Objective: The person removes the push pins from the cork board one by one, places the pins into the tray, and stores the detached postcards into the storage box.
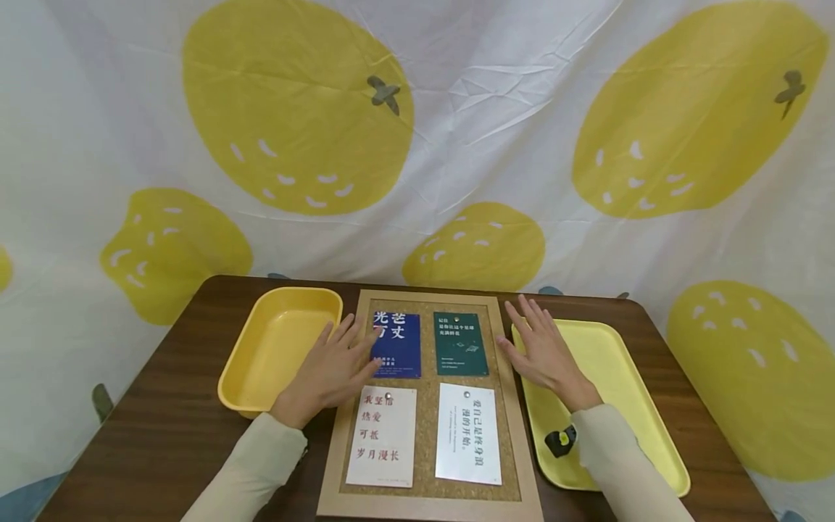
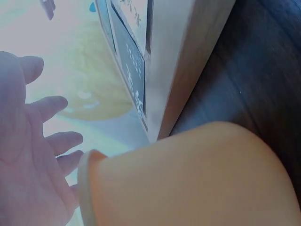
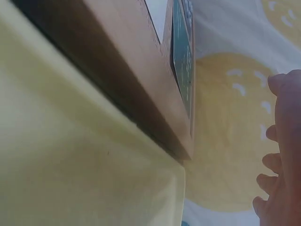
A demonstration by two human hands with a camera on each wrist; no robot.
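A wood-framed cork board point(image 1: 427, 435) lies on the table with several cards on it. The blue card point(image 1: 406, 348) is at upper left, the dark green card point(image 1: 461, 344) at upper right. Below them are a white card with red writing point(image 1: 381, 453) and a white card with dark writing point(image 1: 466, 442). Round pins show on the green card and both white ones. My left hand point(image 1: 329, 370), fingers spread, hovers over the board's left edge and overlaps the blue card's left side. My right hand point(image 1: 544, 348) hovers beyond the right edge, fingers extended. Both hands hold nothing.
A deep yellow-orange tub point(image 2: 188, 179) stands left of the board. To the right, a pale yellow tray point(image 1: 626, 391) carries a small black object with a yellow-green spot point(image 1: 561, 441), partly near my sleeve. Behind the brown table point(image 1: 163, 406) hangs a lemon-print cloth point(image 1: 476, 145).
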